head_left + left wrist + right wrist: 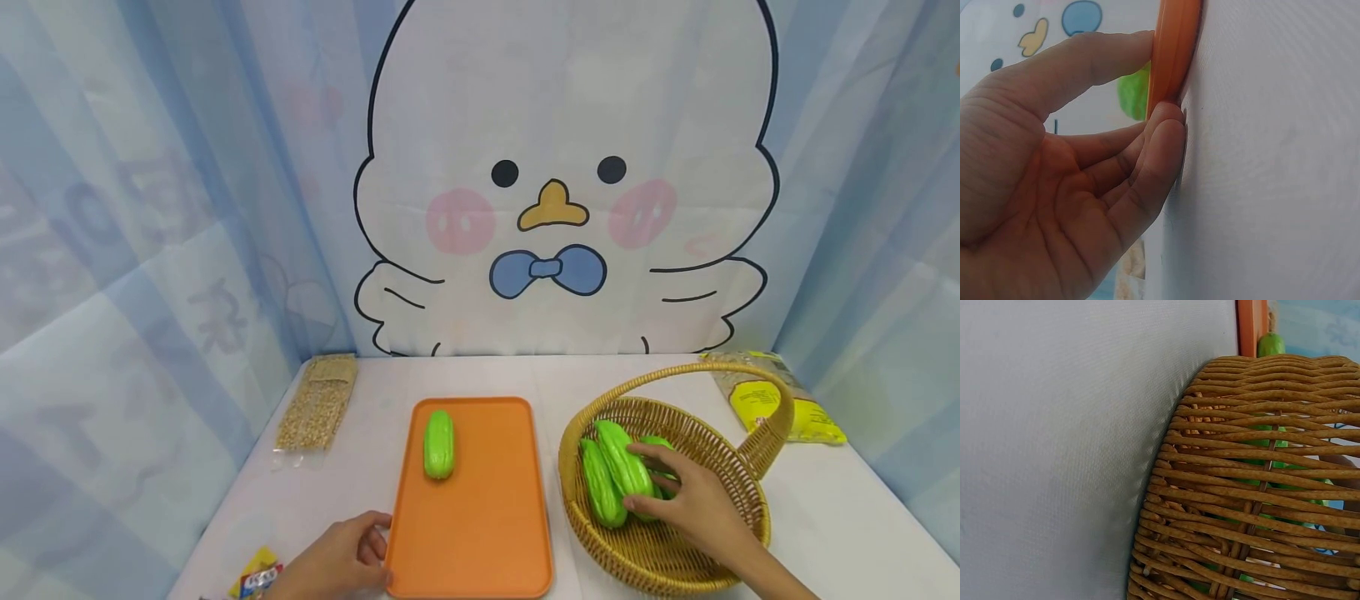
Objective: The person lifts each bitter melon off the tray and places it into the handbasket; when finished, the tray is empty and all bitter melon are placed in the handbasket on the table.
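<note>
On the orange tray [480, 533] lies one bright green, ridged gourd [438, 444], near the far left corner. My left hand [341, 554] pinches the tray's left edge, thumb on the rim and fingers curled against its side, as the left wrist view shows. Inside the wicker basket [660, 575] several similar gourds are heaped on the left side. My right hand [693, 500] reaches in over the basket's near right rim and holds the uppermost gourd [621, 454] between thumb and fingers. The basket's woven wall mostly hides that hand in the right wrist view.
The basket's tall handle [675, 368] arches over its far side. A yellow-labelled bag [780, 400] lies behind the basket on the right. A clear packet of grains [317, 404] is at the back left, and a small yellow packet [257, 573] beside my left wrist. Curtains enclose the table.
</note>
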`<state>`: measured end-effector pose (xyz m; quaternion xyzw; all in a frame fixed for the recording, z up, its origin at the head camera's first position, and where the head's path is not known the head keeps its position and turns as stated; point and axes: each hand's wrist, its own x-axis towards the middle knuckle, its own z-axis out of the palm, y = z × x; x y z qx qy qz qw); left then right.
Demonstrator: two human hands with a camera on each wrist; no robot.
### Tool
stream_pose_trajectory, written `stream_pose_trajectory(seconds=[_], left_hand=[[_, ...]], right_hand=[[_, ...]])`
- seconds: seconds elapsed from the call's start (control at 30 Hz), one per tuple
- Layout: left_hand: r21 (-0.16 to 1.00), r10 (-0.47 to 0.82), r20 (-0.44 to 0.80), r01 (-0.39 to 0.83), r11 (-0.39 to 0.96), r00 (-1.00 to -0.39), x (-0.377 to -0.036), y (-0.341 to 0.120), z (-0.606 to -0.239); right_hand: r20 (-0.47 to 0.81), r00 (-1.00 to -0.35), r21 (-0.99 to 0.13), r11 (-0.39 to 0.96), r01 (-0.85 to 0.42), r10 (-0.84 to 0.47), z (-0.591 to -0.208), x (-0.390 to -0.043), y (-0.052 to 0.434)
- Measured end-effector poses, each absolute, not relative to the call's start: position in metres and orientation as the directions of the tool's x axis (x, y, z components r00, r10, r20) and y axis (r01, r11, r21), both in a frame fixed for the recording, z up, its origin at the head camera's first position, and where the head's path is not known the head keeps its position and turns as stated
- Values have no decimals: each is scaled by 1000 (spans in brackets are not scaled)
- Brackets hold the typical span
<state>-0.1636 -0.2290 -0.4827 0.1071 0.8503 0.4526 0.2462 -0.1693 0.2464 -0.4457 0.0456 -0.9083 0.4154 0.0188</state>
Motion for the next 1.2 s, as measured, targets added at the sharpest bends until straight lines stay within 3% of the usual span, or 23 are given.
stream_pose_trajectory(seconds=[0.8, 1.2], left_hand=[[834, 437, -280, 9, 552, -855, -163, -228, -483], [823, 402, -324, -46, 566, -857, -165, -229, -486]], right_hand=[[150, -987, -780, 606, -156, -60, -445, -168, 250], [403, -915, -752, 556, -353, -36, -406, -131, 223]])
